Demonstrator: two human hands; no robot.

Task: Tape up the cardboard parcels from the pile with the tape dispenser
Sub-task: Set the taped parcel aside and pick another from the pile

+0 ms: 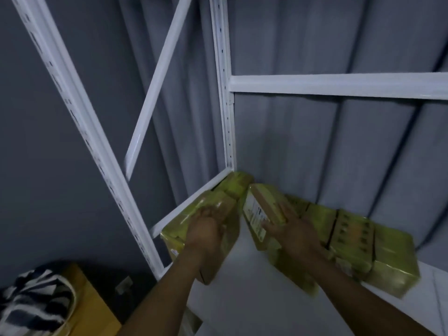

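Yellow-taped cardboard parcels (pixel 351 241) line a white metal shelf (pixel 242 287). Left hand (pixel 206 231) and right hand (pixel 293 234) each grip one, likely lifting; taping next needs the unseen dispenser.

The parcels (pixel 349 241) are showing a yellow-green wrap over brown cardboard, one bearing a white label (pixel 254 214) with dark print. The rack frame (pixel 224 93) and shelf (pixel 242 287) are appearing white against a grey curtain (pixel 315 141) and a darker blue-grey wall (pixel 36 141). At lower left, a black-and-white striped fabric (pixel 31 294) is showing beside a mustard-yellow box (pixel 89 304).
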